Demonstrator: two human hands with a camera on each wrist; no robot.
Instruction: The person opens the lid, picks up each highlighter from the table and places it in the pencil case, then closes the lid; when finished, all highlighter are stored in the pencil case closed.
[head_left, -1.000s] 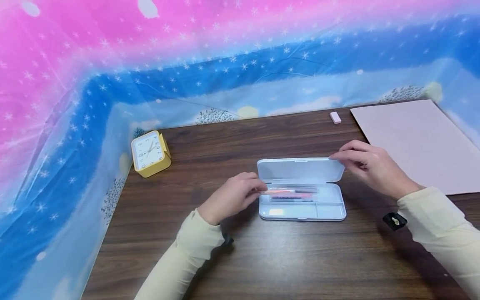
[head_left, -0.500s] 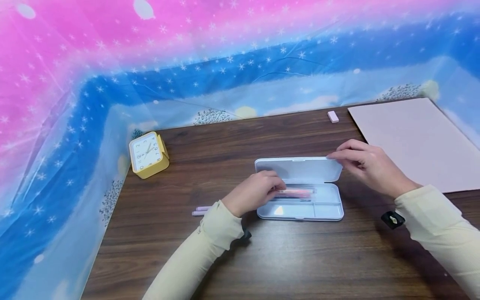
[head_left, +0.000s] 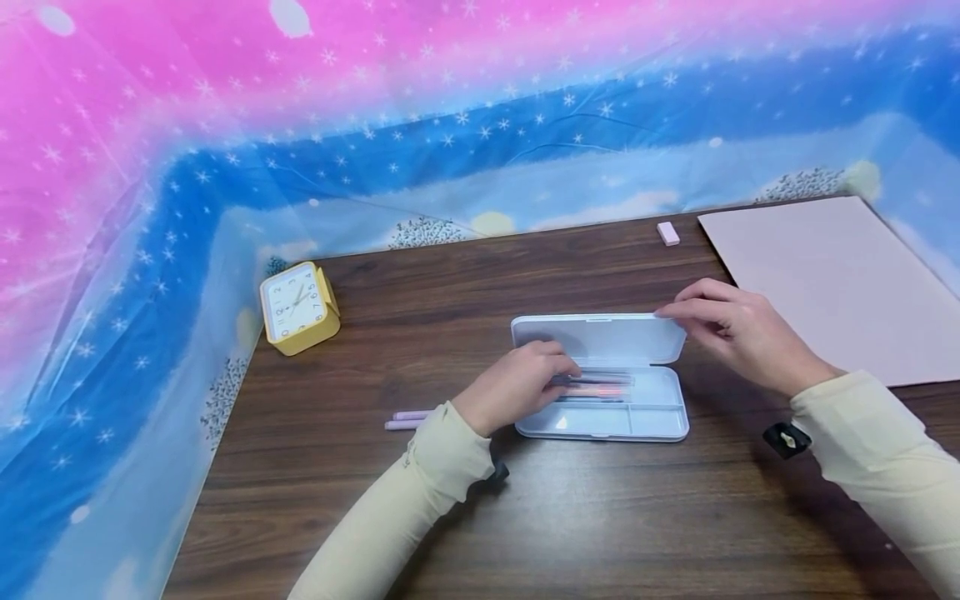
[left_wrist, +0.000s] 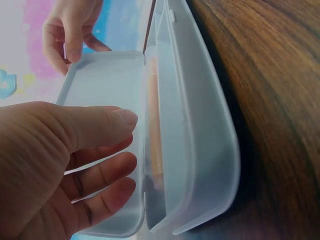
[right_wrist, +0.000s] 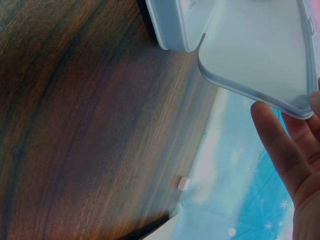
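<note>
A white pencil case [head_left: 660,386] lies on the table with its lid [head_left: 622,337] raised. Several pens [head_left: 606,391] rest in its long rear compartment, one of them a peach-coloured pen [left_wrist: 155,125] in the left wrist view. Over the case's left part hovers my left hand [head_left: 517,383], its fingers loosely bent. The left wrist view shows nothing between that thumb and fingers. My right hand [head_left: 738,329] pinches the right corner of the lid between thumb and fingers. Two light purple pens [head_left: 408,419] lie left of the case, partly hidden by my left sleeve.
A yellow alarm clock [head_left: 300,308] stands at the table's left edge. At the back is a small pink-and-white eraser [head_left: 668,233]. A large pale pink board [head_left: 840,283] covers the right rear of the table [head_left: 450,308], with a patterned cloth [head_left: 450,125] behind.
My left hand has moved right, carrying a peach-coloured pen into the case, and has let it go. The purple pens have come into sight behind the sleeve. My right hand keeps hold of the lid.
</note>
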